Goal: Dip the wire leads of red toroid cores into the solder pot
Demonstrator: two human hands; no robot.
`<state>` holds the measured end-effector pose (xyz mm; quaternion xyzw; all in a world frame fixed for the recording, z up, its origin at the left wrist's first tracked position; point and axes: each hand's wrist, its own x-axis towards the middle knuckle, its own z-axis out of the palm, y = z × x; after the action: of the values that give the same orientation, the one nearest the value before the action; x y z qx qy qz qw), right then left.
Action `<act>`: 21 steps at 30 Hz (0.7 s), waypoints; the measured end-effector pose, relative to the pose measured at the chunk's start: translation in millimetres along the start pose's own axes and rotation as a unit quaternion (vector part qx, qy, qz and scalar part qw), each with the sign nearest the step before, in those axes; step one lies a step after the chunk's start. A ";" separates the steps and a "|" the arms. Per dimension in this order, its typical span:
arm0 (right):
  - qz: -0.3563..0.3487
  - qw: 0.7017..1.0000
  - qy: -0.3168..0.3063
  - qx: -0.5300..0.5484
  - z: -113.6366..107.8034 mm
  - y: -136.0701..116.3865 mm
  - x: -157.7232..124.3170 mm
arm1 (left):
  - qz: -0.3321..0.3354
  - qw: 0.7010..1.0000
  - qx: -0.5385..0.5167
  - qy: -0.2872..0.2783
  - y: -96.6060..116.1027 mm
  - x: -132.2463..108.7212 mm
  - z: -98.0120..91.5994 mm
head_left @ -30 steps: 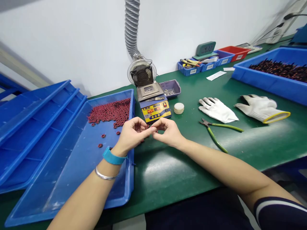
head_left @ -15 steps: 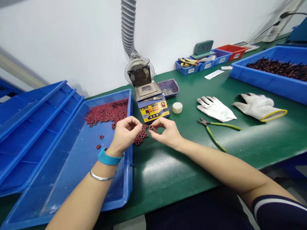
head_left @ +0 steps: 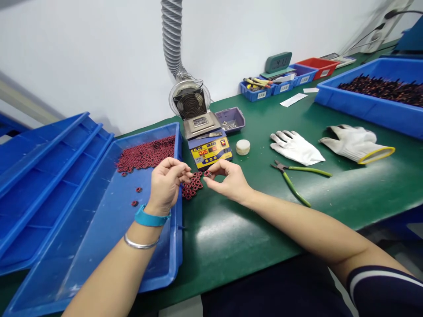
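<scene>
My left hand [head_left: 166, 184] hovers over the right edge of a blue tray [head_left: 109, 237], fingers curled in a pinch on something I cannot make out. My right hand [head_left: 228, 179] pinches a small dark-red ring [head_left: 207, 173] between thumb and fingertips. Between the hands a small heap of red rings [head_left: 192, 186] lies on the green mat. A larger pile of red rings [head_left: 145, 154] fills the tray's far corner, with loose rings [head_left: 135, 203] nearer me.
A solder pot with a yellow display [head_left: 209, 149] and a fume fan [head_left: 189, 100] on a hose stand just behind the hands. Green-handled cutters [head_left: 294, 176], two white gloves [head_left: 295, 147], a white round tin [head_left: 243, 146], stacked blue trays [head_left: 42, 171] at left, a blue bin of parts [head_left: 373, 97] at right.
The hands, touching a second ago, have drawn apart. The left moved left over the tray edge. The heap of rings between them has come into view.
</scene>
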<state>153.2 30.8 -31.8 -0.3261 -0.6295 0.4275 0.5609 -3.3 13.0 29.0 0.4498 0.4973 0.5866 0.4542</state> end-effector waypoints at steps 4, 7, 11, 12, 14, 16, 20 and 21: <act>0.008 1.000 -0.008 0.013 1.4 -0.8 -0.6 | -0.033 0.994 0.073 -0.078 -4.7 -3.2 5.7; 0.009 1.000 -0.015 0.012 2.3 -1.9 -1.3 | -0.019 0.988 0.116 -0.104 -7.0 -5.2 8.5; 0.022 0.999 -0.016 0.020 2.0 -1.5 -1.0 | -0.014 0.985 0.138 -0.103 -7.1 -3.1 4.1; 0.027 0.999 -0.015 0.022 1.8 -1.2 -0.7 | -0.019 0.985 0.135 -0.104 -7.0 -2.2 2.6; 0.038 0.999 -0.014 0.028 1.6 -0.9 -0.1 | -0.026 0.986 0.127 -0.106 -6.9 -1.0 0.5; 0.045 0.998 -0.013 0.035 1.7 -1.5 0.4 | -0.032 0.986 0.122 -0.105 -7.0 -0.4 0.2; 0.064 0.996 -0.018 0.058 1.3 -4.6 1.6 | -0.040 0.988 0.123 -0.087 -8.1 0.6 2.4; 0.072 0.995 -0.022 0.066 0.3 -5.2 2.7 | -0.040 0.988 0.127 -0.080 -9.4 1.2 3.0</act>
<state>152.8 30.9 -25.9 -0.3238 -0.5871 0.5145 0.5345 0.2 15.5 20.1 0.5292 0.5473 0.4617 0.4551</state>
